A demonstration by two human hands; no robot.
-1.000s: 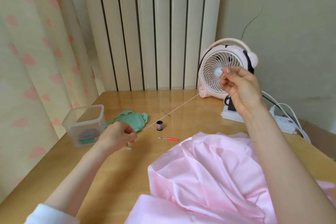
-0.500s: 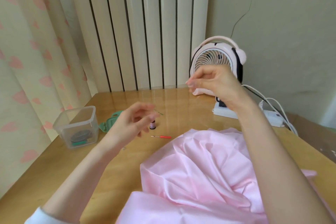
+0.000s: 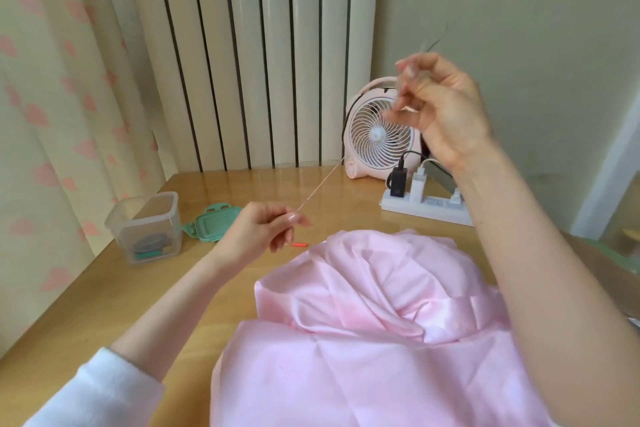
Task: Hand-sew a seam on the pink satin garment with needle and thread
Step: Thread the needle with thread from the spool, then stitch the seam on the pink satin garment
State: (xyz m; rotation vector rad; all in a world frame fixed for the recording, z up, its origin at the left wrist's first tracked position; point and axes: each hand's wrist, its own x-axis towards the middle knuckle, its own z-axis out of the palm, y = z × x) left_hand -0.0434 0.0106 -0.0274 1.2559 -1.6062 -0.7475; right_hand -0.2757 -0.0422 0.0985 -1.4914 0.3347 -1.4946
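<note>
Thread runs taut, long axis near-left to far-right: my left hand pinches the low end, my raised right hand curls on the blurred far end, pink satin garment heaped near, below both, left hand the closer.

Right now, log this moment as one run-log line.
left hand: pinches thread | right hand: raised, blurred, holds thread's far end | thread: taut between hands | pink satin garment: on table, untouched

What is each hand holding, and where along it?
Pale thread, pulled taut: the left hand pinches its lower stretch; the right hand seems to pinch the upper stretch, though blur hides that grip.
</note>
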